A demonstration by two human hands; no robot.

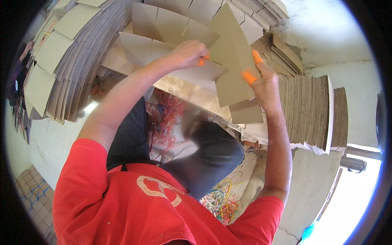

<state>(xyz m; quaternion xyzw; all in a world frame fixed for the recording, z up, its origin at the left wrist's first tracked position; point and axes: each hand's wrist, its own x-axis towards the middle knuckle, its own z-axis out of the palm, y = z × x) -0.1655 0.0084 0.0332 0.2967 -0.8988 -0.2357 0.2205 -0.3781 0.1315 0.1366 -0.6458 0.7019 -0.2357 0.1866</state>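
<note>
Cardboard dominates what I see from the head camera: tall stacks of flat sheets (77,53) rise on the left and across the top, and a second bundle (310,110) stands on edge at the right. Below them I note the seated person's red shirt (134,204) and dark trousers (212,155), with a tangle of coloured strapping (165,114) on the floor between the knees. The work piece is a slotted cardboard blank (179,49) held up in front of the stacks, one flap (232,61) standing raised. The left hand (188,54) is closed on the blank's lower panel; the right hand (263,79), wearing orange finger covers (248,76), lies open against the raised flap, fingers spread, not gripping. My judgement: to fold cleanly, the left hand should pin the panel just beside the crease while the right presses evenly along the flap, keeping the slots aligned.
</note>
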